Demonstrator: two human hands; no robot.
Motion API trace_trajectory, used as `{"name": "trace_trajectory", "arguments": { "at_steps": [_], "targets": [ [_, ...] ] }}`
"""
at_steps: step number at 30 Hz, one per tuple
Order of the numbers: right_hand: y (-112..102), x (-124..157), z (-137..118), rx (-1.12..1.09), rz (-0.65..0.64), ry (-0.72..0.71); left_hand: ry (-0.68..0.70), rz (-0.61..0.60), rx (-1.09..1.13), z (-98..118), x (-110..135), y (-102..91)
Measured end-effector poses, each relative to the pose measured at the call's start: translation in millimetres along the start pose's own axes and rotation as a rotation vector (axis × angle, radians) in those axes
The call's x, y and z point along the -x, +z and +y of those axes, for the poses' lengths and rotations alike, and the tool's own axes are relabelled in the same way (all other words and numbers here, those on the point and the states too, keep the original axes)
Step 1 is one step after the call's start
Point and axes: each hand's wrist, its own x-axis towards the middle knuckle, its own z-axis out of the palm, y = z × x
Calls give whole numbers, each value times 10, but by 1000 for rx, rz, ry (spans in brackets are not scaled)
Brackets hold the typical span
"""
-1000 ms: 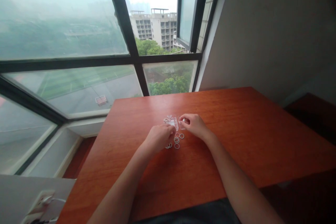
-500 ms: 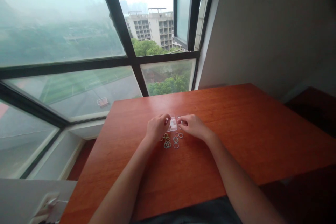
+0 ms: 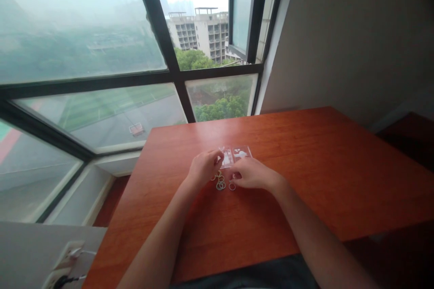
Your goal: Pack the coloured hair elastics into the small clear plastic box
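Observation:
A small clear plastic box (image 3: 228,158), divided inside with an opened lid part at its right, lies on the table. My left hand (image 3: 204,165) is at the box's left edge, its fingers curled together; what they hold, if anything, is hidden. Nearer to me lie several small pale rings (image 3: 220,185), some overlapping. My right hand (image 3: 252,173) is low over the right-hand rings, just in front of the box, with thumb and fingers brought together; I cannot make out what is between them. One ring (image 3: 232,186) shows just below its fingertips.
The reddish-brown wooden table (image 3: 325,176) reaches far to the right. Behind it are dark-framed windows (image 3: 217,72) and a grey wall (image 3: 339,40). At the lower left, wall sockets (image 3: 69,255) hold plugs with cables.
My right hand has come down from the box toward me, over the rings, uncovering the box's right part. My left hand stays beside the box. The view has shifted slightly.

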Motion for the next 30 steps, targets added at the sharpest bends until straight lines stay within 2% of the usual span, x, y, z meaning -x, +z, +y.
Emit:
{"name": "trace_trajectory", "arguments": {
  "at_steps": [9,14,18,25,30],
  "targets": [
    [161,-37,-30,131,-62,-19,-2,-26,-13,17,27,-47],
    [119,-31,-46,84,-47,-20,14,-41,-30,27,41,-65],
    [41,-95,-5,73,104,36,21,-50,-12,31,49,-87],
    [17,-335,124,76,363,250,47,-105,-41,82,95,-146],
    [102,-481,199,85,451,342,103,-176,-51,118,132,-175]
  ]
}}
